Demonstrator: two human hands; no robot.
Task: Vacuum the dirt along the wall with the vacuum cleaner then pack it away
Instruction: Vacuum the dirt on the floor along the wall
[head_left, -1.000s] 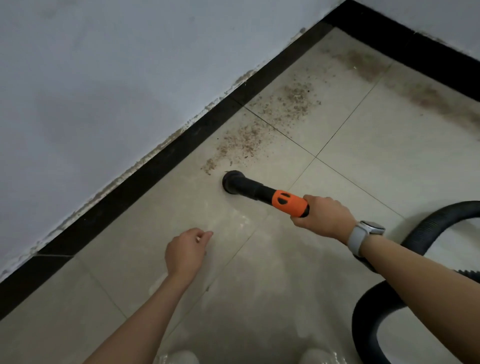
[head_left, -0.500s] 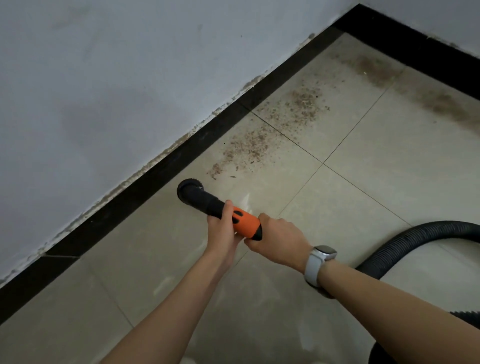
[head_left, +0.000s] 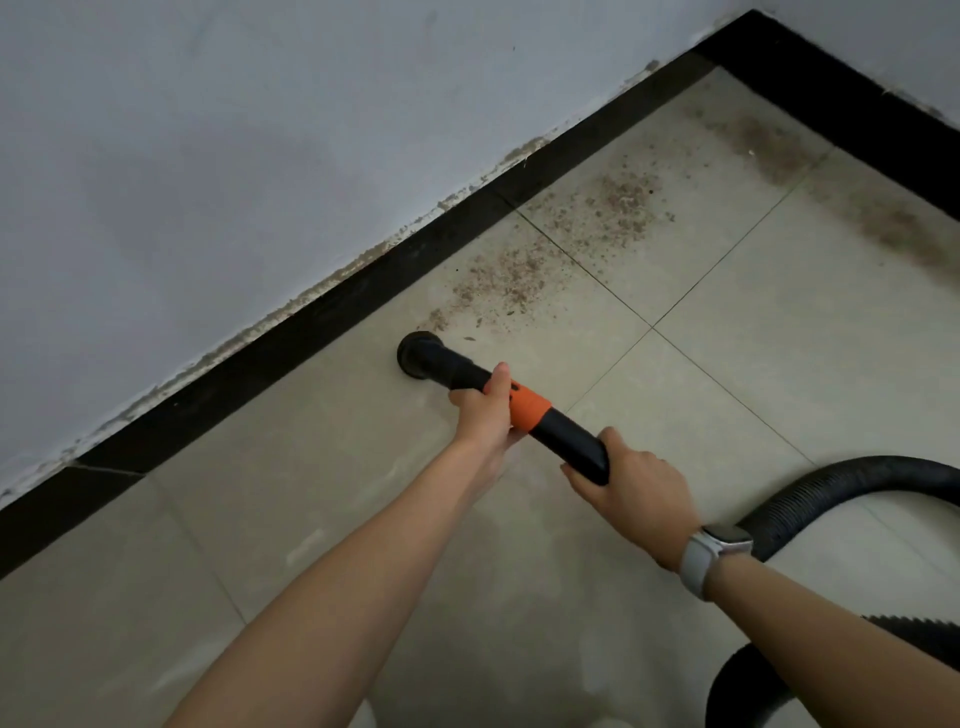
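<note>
The vacuum's black wand with an orange collar (head_left: 529, 410) slants toward the wall, and its round nozzle (head_left: 417, 355) rests on the tile just short of the black skirting. My left hand (head_left: 483, 410) grips the wand beside the orange collar. My right hand (head_left: 631, 480) grips the wand's rear end, a watch on that wrist. Brown dirt (head_left: 501, 283) is scattered on the tiles just beyond the nozzle, with a second patch (head_left: 621, 200) farther along the wall. The ribbed black hose (head_left: 831, 493) curves away to the right.
A white wall (head_left: 234, 156) with a black skirting board (head_left: 311, 332) runs diagonally from lower left to the corner at upper right. A darker dirt smear (head_left: 898, 228) lies along the far right wall. Another loop of hose (head_left: 727, 691) sits at the bottom right.
My left hand went from hanging free to gripping the wand. My right hand slid back to the wand's rear. The nozzle first pulled back toward the skirting, then moved forward again near the dirt.
</note>
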